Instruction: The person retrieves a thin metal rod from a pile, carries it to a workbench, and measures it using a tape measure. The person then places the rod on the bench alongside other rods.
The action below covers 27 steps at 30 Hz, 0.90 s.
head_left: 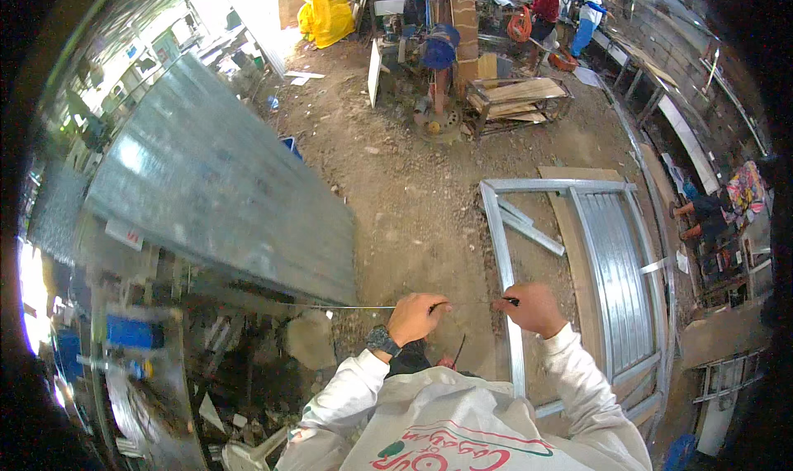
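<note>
A thin, pale line like a wire or rod [363, 307] runs leftward from my left hand [417, 318], whose fingers are pinched closed on it. A fainter stretch of it shows in the gap between my hands. My right hand [535, 307] is closed at its other end, above the left bar of a metal frame [499, 231]. A small black piece [512, 301] shows at those right fingers; its kind cannot be made out. A dark watch [381, 340] is on my left wrist. The far left end of the line blurs near a large corrugated metal sheet [223, 174].
More corrugated panel [615, 265] lies inside the metal frame on the right. Ahead stand a blue bucket-like thing [440, 46], a rack of boards [520, 104] and a yellow sack [324, 17]. Two people work at the far right; another person's arms [702, 215] show at the right edge.
</note>
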{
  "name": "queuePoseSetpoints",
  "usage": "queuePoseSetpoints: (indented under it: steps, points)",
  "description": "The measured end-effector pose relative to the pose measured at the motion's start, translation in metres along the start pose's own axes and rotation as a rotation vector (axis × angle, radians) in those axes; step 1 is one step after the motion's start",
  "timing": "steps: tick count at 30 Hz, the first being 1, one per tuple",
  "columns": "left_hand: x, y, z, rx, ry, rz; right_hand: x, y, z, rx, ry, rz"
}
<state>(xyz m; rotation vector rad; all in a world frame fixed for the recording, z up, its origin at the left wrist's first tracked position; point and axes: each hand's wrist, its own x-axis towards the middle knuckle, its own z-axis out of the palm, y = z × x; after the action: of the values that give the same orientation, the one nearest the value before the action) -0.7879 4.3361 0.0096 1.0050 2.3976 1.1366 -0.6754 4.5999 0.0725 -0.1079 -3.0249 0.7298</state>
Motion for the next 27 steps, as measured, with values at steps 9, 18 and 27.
queuePoseSetpoints:
  steps: [9,18,27]
  points:
    - [0.335,-0.064,-0.132,-0.259,0.05,0.184,0.286,0.037,-0.118,-0.093,0.272,-0.059]
    - [0.601,-0.128,-0.283,-0.231,0.021,0.498,0.543,0.055,-0.156,0.004,0.388,-0.013]
    - [0.785,-0.295,-0.453,-0.017,0.198,0.443,0.889,0.055,-0.124,0.064,0.218,-0.222]
